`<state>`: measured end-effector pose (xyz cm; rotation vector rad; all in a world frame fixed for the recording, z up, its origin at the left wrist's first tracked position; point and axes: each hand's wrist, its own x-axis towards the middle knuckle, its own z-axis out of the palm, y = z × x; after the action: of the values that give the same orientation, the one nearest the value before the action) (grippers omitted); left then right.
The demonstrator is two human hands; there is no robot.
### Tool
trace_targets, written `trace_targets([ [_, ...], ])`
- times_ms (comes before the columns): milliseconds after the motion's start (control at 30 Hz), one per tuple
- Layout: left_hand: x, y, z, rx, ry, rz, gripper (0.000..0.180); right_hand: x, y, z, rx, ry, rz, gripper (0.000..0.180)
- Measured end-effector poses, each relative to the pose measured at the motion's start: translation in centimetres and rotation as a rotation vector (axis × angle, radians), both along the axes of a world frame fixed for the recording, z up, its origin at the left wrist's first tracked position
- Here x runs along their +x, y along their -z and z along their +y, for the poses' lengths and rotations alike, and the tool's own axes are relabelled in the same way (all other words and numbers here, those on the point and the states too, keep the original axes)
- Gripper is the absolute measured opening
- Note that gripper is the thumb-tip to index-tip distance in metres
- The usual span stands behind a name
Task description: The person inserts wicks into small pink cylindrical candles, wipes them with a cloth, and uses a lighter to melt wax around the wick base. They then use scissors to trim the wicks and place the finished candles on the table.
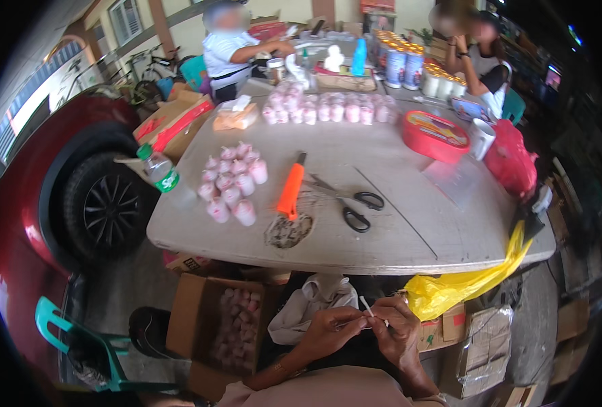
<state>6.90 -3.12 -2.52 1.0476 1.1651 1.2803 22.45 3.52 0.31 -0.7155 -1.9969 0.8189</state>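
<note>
Over my lap, below the table's near edge, my left hand point(329, 330) and my right hand point(396, 328) meet with their fingertips pinched together. A thin white stick-like piece point(366, 306) pokes up from between the fingers; its lower part is hidden, and its exact kind is too small to tell. A grey-white cloth point(312, 303) lies just behind my left hand. Beside my right hand hangs a yellow plastic bag point(443, 293). On the table ahead are black-handled scissors point(355, 207), spread apart, an orange-handled knife point(291, 190) and a thin dark rod point(399, 216).
Small pinkish wrapped cups point(232, 178) cluster at the table's left, with more in rows farther back. An open cardboard box point(203, 319) below holds several more. A red tub point(436, 136), white mug point(480, 139) and green-capped bottle point(157, 168) stand around. Two people sit at the far side.
</note>
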Motion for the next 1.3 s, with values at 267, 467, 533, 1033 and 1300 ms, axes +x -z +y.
trace_targets([
  [267, -0.3, -0.5, -0.1, 0.171, -0.148, 0.183, 0.013, -0.9, -0.3, -0.2, -0.018, -0.022, 0.027, 0.025],
  [467, 0.0, -1.2, -0.2, 0.103, -0.290, 0.050, 0.011, -1.8, 0.1, -0.1, 0.135, 0.052, -0.048, 0.031],
  [533, 0.1, -1.3, -0.3, -0.005, -0.332, -0.001, 0.011, -2.0, 0.8, -0.2, 0.128, 0.085, -0.012, 0.027],
  [1033, -1.0, -1.3, -0.1, 0.011, -0.240, -0.142, 0.012, -2.7, 1.1, 0.9, 0.263, -0.018, -0.035, 0.033],
  [1300, -1.2, -1.1, -0.3, 0.104, -0.166, -0.100, 0.009, -2.6, 1.5, 0.8, 0.211, -0.058, -0.065, 0.035],
])
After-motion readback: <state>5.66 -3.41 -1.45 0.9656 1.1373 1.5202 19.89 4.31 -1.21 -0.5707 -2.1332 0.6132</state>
